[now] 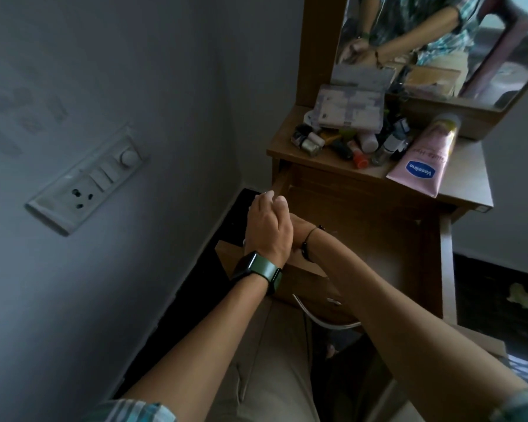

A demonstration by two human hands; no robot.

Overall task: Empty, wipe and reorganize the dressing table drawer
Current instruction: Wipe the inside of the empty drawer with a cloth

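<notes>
The wooden drawer (366, 239) of the dressing table (465, 166) is pulled out toward me, and its floor looks bare. My left hand (267, 226), with a green watch on the wrist, hovers over the drawer's left rear corner with its fingers curled. Bits of a white cloth (264, 194) peek out at its fingertips. My right hand (299, 228) is tucked behind the left one and is mostly hidden, so its fingers cannot be made out. A thin black bracelet circles the right wrist.
On the tabletop lie a pink Vaseline tube (421, 166), a pale patterned box (348, 108) and several small bottles (348, 144). A mirror (439, 41) stands behind them. A wall with a switchboard (86, 181) is close on the left. The drawer's metal handle (323, 319) points at my lap.
</notes>
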